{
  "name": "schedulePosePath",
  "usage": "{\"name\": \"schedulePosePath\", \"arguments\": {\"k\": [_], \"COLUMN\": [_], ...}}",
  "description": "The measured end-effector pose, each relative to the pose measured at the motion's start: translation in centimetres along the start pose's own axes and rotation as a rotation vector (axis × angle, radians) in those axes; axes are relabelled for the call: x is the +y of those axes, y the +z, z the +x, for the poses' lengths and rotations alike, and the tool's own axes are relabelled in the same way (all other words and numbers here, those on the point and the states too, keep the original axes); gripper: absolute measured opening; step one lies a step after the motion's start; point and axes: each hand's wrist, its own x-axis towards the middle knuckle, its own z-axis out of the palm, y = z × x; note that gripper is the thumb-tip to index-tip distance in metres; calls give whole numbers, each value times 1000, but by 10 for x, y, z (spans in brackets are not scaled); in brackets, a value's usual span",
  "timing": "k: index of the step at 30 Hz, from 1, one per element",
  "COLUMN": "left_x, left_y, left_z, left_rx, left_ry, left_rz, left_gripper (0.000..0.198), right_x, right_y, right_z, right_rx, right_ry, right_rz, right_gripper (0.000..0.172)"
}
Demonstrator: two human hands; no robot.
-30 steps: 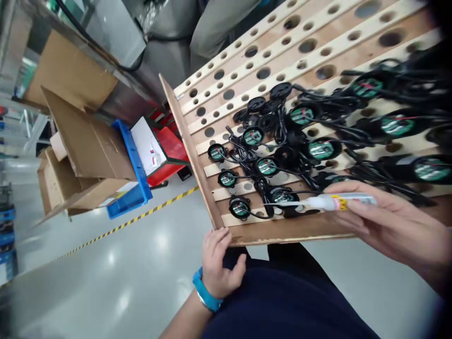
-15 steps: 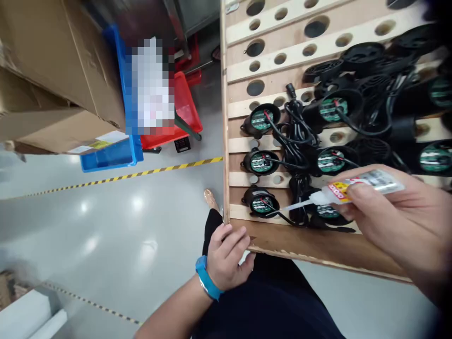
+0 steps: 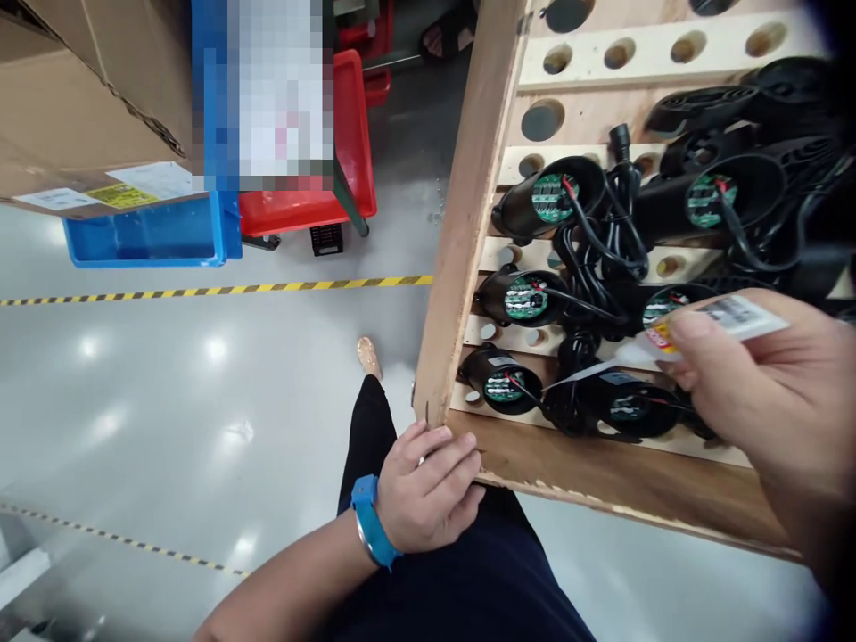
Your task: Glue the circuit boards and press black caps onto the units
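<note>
My right hand (image 3: 762,383) pinches a small clear glue bottle (image 3: 640,350) with a yellow and red label. Its long thin nozzle points left, the tip close to the rim of a black cylindrical housing (image 3: 481,367). Inside that housing sits a green circuit board (image 3: 505,386) with a red and a black wire. My left hand (image 3: 428,486) wraps over the near left corner of a wooden tray (image 3: 461,267), fingers on top of the edge. Several similar housings lie in the tray on slats with round holes. Coiled black cables (image 3: 572,357) run between them.
Cardboard boxes (image 3: 86,98) and a blue bin (image 3: 144,234) stand at the upper left. A red tray (image 3: 300,209) is beside them. Yellow-black tape (image 3: 267,288) marks the floor. Another person's foot (image 3: 445,40) shows beyond the tray.
My view has shifted, so the tray appears larger and tilted. The glue nozzle's tip has moved from over the nearest left housing to its right side. Both hands keep their grips.
</note>
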Motion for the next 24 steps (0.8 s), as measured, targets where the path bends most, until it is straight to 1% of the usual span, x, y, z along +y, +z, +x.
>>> {"name": "schedulePosePath", "arguments": {"k": [3, 6, 11, 17, 20, 24], "left_x": [1, 2, 2, 3, 3, 3], "left_y": [1, 2, 4, 5, 5, 6], "left_z": [0, 0, 1, 0, -1, -2], "left_rx": [7, 20, 68, 64, 61, 60], "left_ry": [-12, -19, -17, -22, -23, -30], "left_rz": [-26, -45, -54, -33, -33, -31], "left_gripper": [34, 37, 30, 28, 29, 29], "right_x": [-8, -8, -4, -4, -6, -7], "right_y": [7, 13, 16, 15, 15, 15], "right_z": [-2, -1, 0, -1, 1, 3], "right_rx": [-90, -146, -166, -169, -171, -176], "right_ry": [-57, -154, -234, -277, -316, -324], "right_rz": [-95, -127, -128, -97, -88, -91], "right_gripper": [54, 56, 48, 39, 38, 39]}}
